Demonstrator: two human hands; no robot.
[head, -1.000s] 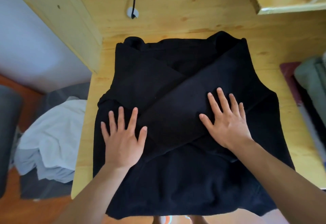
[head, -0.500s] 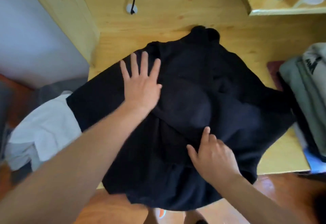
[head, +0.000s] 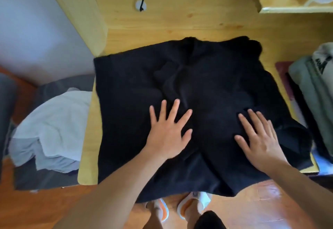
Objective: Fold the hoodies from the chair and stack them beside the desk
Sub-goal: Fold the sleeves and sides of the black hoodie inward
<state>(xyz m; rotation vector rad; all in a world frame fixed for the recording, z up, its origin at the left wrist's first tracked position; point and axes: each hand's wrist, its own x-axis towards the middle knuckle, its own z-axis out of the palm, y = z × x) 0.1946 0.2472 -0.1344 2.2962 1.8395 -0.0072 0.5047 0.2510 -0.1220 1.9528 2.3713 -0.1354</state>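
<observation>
So the black fleece hoodie [head: 225, 88] is spread flat across the light pine desk [head: 90, 138], covering nearly all of it, with the bottom hem spilling off the near edge at 6 o'clock, over the orange-and-white sneakers [head: 180, 209] on the floor. The hood end looks to be up at 12 o'clock, and there's a bunched ridge of fabric, maybe a tucked-in sleeve, running down the middle, though black on black makes the layers hard to read.

Both hands are flat on it. The left hand [head: 168, 135] sits just left of centre with fingers straight and fanned wide, palm down. The right hand [head: 259, 138] is over at about 4 o'clock, fingers straight too but closer together, also palm down. Neither is pinching anything. My guess is they're pressing the fabric so the folded-in parts stay put before the next fold.

Off at 9 o'clock there's a pale grey crumpled garment [head: 48, 129] on a dark grey chair seat [head: 59, 88], probably next in line. At 3 o'clock, a grey-green folded garment with dark print [head: 317, 88] lies at the desk's right edge, likely the stack.

I'd say the fold is midway: that overhanging hem needs bringing up toward 12 o'clock.
</observation>
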